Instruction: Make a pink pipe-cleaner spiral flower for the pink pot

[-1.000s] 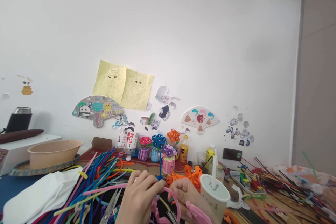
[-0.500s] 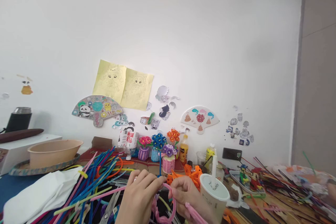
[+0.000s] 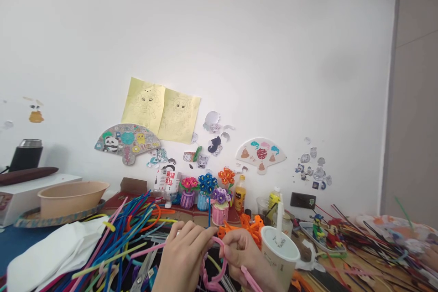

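Between my two hands runs a fuzzy pink pipe cleaner [image 3: 224, 268], bent into a loop with a braided-looking stretch below. My left hand [image 3: 186, 255] is closed on it, back of the hand toward me, fingertips partly hidden. On the right side of the loop, my right hand [image 3: 244, 255] pinches the same pipe cleaner between thumb and finger, and a pink end sticks out beneath that palm. Scissors [image 3: 143, 271] lie left of my left hand. A lidded drink cup [image 3: 280, 253] with a white straw stands close beside my right hand.
Loose coloured pipe cleaners [image 3: 126, 232] and white cloths [image 3: 54, 251] cover the left side. Small pots of pipe-cleaner flowers [image 3: 220, 212], an orange pile [image 3: 246, 228] and a juice bottle [image 3: 240, 194] stand behind. At right are a tray with figurines [image 3: 323, 232] and another person's hand [image 3: 430, 255].
Both hands stay on the pink pipe cleaner with only slight shifts. Its end at left, past my left hand, has slid a little to the right.
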`<action>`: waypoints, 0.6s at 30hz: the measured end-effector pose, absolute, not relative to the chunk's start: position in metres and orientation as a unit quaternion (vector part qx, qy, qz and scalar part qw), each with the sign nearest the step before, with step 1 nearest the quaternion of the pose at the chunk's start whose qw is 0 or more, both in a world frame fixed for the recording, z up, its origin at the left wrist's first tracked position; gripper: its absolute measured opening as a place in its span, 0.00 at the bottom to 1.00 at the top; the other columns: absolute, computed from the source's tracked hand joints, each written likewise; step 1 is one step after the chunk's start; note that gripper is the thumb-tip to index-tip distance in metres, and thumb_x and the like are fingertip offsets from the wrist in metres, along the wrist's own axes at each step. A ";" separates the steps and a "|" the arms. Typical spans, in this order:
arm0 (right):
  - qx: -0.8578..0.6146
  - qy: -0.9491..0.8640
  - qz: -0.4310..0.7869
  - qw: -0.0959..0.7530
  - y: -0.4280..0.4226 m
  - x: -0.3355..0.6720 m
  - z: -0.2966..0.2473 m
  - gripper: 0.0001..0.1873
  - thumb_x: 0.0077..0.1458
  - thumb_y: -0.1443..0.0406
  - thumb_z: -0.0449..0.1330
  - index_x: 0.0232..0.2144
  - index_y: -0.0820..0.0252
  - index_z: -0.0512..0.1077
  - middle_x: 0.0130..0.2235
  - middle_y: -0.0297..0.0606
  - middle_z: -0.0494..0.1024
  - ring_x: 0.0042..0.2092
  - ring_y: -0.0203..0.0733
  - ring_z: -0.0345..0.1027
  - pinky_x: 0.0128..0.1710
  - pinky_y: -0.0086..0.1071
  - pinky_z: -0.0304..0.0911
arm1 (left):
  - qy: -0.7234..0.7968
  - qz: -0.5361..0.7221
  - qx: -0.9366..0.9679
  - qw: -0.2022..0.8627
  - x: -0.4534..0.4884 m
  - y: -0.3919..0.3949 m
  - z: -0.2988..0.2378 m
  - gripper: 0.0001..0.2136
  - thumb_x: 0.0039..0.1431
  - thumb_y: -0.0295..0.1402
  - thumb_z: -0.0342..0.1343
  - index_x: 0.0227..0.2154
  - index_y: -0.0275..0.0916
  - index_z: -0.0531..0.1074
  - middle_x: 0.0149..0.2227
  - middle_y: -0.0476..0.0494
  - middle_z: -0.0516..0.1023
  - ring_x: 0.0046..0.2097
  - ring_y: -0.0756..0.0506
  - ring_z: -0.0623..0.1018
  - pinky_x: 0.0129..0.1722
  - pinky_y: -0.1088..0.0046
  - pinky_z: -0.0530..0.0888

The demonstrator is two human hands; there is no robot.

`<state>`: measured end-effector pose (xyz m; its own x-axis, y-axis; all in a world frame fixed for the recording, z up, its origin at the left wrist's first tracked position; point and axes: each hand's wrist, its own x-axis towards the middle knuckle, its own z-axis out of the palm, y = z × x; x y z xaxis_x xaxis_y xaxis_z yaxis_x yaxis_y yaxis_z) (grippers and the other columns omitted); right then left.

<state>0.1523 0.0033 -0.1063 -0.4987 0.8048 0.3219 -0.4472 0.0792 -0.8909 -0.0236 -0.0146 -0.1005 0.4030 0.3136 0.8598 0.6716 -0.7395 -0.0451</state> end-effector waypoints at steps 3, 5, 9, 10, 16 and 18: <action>-0.152 -0.559 0.654 0.487 0.001 0.152 -0.104 0.18 0.41 0.55 0.74 0.21 0.65 0.76 0.10 0.23 0.63 0.10 0.21 0.45 0.08 0.17 0.38 | -0.303 -0.457 -0.815 0.188 -0.026 -0.013 -0.101 0.14 0.64 0.23 0.48 0.50 0.44 0.65 0.34 0.53 0.77 0.35 0.47 0.73 0.38 0.67 0.63; -0.150 -0.570 0.657 0.470 0.000 0.154 -0.101 0.18 0.43 0.55 0.72 0.22 0.66 0.77 0.10 0.23 0.63 0.10 0.21 0.45 0.08 0.17 0.38 | -0.303 -0.450 -0.820 0.182 -0.029 -0.012 -0.101 0.16 0.63 0.22 0.47 0.51 0.45 0.65 0.35 0.53 0.77 0.35 0.47 0.73 0.39 0.67 0.63; -0.141 -0.590 0.671 0.427 -0.002 0.157 -0.098 0.20 0.43 0.53 0.72 0.25 0.67 0.78 0.10 0.24 0.63 0.10 0.21 0.45 0.08 0.17 0.39 | -0.298 -0.436 -0.828 0.188 -0.033 -0.013 -0.101 0.18 0.61 0.20 0.48 0.50 0.45 0.66 0.36 0.52 0.77 0.36 0.46 0.73 0.41 0.65 0.63; -0.142 -0.589 0.675 0.421 -0.003 0.157 -0.099 0.20 0.43 0.53 0.72 0.26 0.66 0.77 0.10 0.23 0.63 0.10 0.21 0.45 0.08 0.17 0.40 | -0.296 -0.435 -0.829 0.190 -0.034 -0.014 -0.101 0.17 0.61 0.21 0.48 0.50 0.44 0.66 0.36 0.51 0.77 0.36 0.46 0.73 0.41 0.65 0.63; -0.146 -0.566 0.685 0.435 0.000 0.153 -0.104 0.18 0.37 0.57 0.75 0.25 0.64 0.75 0.10 0.23 0.64 0.09 0.22 0.46 0.08 0.17 0.42 | -0.299 -0.448 -0.820 0.195 -0.030 -0.017 -0.099 0.16 0.62 0.22 0.48 0.51 0.44 0.66 0.36 0.52 0.77 0.35 0.46 0.73 0.39 0.66 0.63; -0.141 -0.560 0.682 0.449 0.001 0.151 -0.105 0.18 0.37 0.58 0.75 0.24 0.64 0.75 0.10 0.22 0.63 0.09 0.21 0.45 0.08 0.16 0.42 | -0.298 -0.451 -0.819 0.193 -0.028 -0.017 -0.098 0.15 0.63 0.23 0.49 0.50 0.45 0.66 0.36 0.53 0.77 0.36 0.47 0.73 0.39 0.66 0.63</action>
